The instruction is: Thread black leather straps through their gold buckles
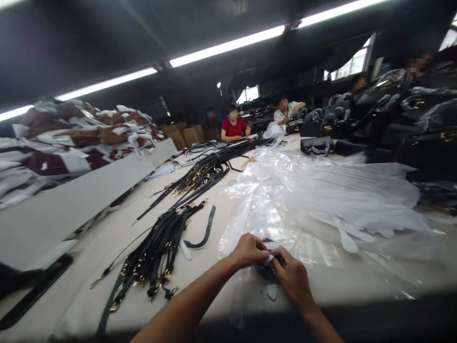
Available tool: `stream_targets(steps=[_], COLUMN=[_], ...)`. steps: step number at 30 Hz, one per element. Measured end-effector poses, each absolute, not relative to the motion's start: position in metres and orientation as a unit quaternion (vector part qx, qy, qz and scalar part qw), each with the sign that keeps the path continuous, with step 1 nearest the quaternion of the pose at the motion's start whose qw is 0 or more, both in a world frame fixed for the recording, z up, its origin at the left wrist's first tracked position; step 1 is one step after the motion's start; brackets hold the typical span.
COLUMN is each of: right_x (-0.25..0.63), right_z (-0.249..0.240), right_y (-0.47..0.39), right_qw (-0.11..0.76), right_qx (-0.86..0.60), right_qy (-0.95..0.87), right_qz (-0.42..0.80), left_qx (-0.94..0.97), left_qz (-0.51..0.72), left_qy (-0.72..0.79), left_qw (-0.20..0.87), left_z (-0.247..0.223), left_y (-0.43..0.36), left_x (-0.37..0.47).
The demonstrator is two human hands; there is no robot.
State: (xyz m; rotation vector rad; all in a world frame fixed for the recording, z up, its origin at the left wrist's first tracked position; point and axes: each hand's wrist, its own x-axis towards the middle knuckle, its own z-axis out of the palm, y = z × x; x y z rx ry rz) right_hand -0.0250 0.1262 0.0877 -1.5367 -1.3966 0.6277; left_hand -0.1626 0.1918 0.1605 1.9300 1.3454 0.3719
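At the near edge of the table, a dark strap [266, 273] lies coiled into a round bundle between my hands. My left hand [249, 251] is closed in a pinch at the upper left of the coil, on a small white strip [270, 257]. From the right, my right hand [293, 276] pinches the same white strip, its fingertips close to the left ones. A white tab [272, 291] sticks out below the coil. My fingers hide part of the strip and of the coil.
Black straps with gold clasps [157, 247] lie in bundles to the left. Clear plastic bags [303, 195] spread across the right. Black handbags [323, 126] are piled at the far right. Wrapped brown and white goods [89, 138] stand behind a white board [89, 205]. A person in red [233, 127] sits across the table.
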Motion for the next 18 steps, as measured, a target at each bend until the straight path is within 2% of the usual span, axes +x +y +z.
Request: stream_targets(steps=[5,12,18], right_x=[-0.025,-0.025,-0.025], right_z=[0.081,0.080,0.072], right_y=[0.129,0.125,0.127], right_qw=[0.461,0.461,0.474], right_qx=[-0.616,-0.609,-0.585], right_qy=[-0.586,-0.598,-0.630], right_qz=[0.253,0.242,0.191], left_qx=[0.765,0.752,0.744], left_qz=[0.125,0.096,0.079], left_qy=[0.546,0.534,0.552], left_qw=[0.317,0.373,0.367], left_z=[0.163,0.164,0.162], left_y=[0.193,0.193,0.199], left_x=[-0.156,-0.163,-0.157])
